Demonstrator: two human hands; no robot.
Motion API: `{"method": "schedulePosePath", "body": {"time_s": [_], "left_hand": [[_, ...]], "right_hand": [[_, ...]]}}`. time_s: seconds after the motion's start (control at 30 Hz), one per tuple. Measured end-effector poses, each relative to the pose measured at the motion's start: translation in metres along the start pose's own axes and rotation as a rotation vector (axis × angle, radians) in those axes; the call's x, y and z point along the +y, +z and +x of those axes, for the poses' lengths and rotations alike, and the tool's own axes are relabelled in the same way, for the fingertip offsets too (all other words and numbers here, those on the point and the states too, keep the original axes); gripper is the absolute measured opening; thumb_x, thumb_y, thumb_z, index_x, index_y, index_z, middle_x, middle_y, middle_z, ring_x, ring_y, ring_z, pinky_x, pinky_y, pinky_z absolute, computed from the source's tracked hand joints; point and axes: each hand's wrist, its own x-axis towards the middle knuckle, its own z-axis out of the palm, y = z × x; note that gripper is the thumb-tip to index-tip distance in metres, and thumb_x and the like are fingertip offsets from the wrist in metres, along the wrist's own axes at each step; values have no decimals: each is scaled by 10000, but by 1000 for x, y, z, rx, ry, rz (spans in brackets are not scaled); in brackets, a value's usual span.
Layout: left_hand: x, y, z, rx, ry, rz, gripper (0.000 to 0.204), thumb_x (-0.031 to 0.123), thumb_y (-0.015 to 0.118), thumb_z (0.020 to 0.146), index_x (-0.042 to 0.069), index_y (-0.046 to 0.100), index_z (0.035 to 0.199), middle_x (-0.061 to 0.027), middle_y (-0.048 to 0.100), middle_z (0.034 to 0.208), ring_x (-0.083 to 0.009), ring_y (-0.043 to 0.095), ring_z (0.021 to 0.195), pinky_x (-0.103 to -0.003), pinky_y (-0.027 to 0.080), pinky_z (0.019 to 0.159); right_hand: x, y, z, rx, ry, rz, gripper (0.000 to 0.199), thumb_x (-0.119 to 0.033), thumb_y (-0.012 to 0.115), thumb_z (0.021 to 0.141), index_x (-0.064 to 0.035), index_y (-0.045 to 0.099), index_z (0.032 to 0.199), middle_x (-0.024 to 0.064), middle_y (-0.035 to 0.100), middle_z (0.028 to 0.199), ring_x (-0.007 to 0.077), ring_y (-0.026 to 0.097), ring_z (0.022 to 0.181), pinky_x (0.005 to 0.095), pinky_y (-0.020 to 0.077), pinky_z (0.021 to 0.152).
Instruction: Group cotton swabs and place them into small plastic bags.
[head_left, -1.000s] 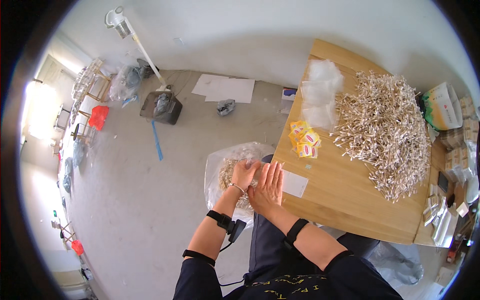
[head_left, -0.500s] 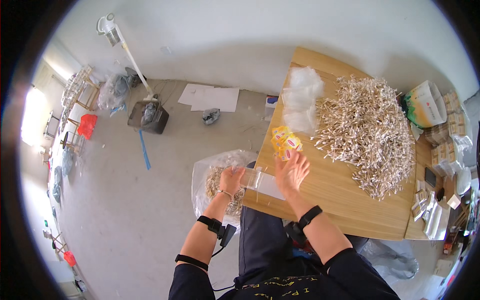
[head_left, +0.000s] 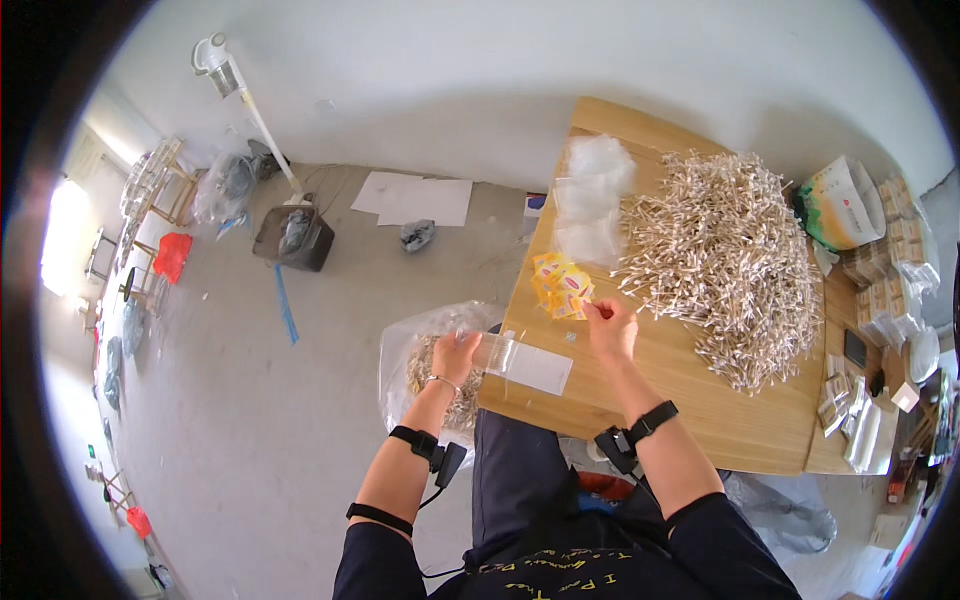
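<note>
One black plastic bin (head_left: pixel 310 245) stood on the floor at the far left, well apart from the work. Nearer, a clear plastic bag of pale, tangled pieces (head_left: pixel 415 370) lay open just left of the light-brown wooden surface (head_left: pixel 660 400). The bare left hand (head_left: pixel 455 354) was above it, its grip closed on the left end of a narrow clear plastic pouch (head_left: pixel 497 353), which reached over the surface's left edge onto a flat white card (head_left: pixel 541 371).

Half a second earlier the right hand (head_left: pixel 615 332) was spread above the card; now it had come to the near right side of the small yellow-and-white packets (head_left: pixel 560 284), its fingers bent in. Whether its grip had hold of one could not be told. This seemed to leave the left hand alone to steady the pouch. Nothing visible blocked the packets.

Beyond them lay frosted clear plastic bags (head_left: pixel 590 195), then a broad heap of white-tipped swabs (head_left: pixel 725 265), which crowded the surface's middle. Farther right stood a white, green and orange bag (head_left: pixel 848 205).
</note>
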Motion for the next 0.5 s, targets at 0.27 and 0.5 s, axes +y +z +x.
{"method": "schedulePosePath", "body": {"time_s": [0.27, 0.5], "left_hand": [[2, 6, 1, -11, 4, -115, 271, 254, 638, 851, -14, 671, 883, -54, 663, 737, -103, 586, 665, -298, 476, 607], [11, 7, -2, 28, -18, -29, 268, 252, 635, 851, -13, 676, 837, -52, 668, 728, -103, 593, 651, -295, 475, 596]], "right_hand": [[-33, 8, -67, -386, 470, 550, 157, -142, 733, 795, -15, 642, 786, 23, 608, 659, 67, 525, 508, 217, 370, 404], [-37, 37, -84, -379, 494, 382, 177, -148, 744, 789, -13, 631, 802, 32, 619, 661, 81, 547, 489, 215, 382, 400]]}}
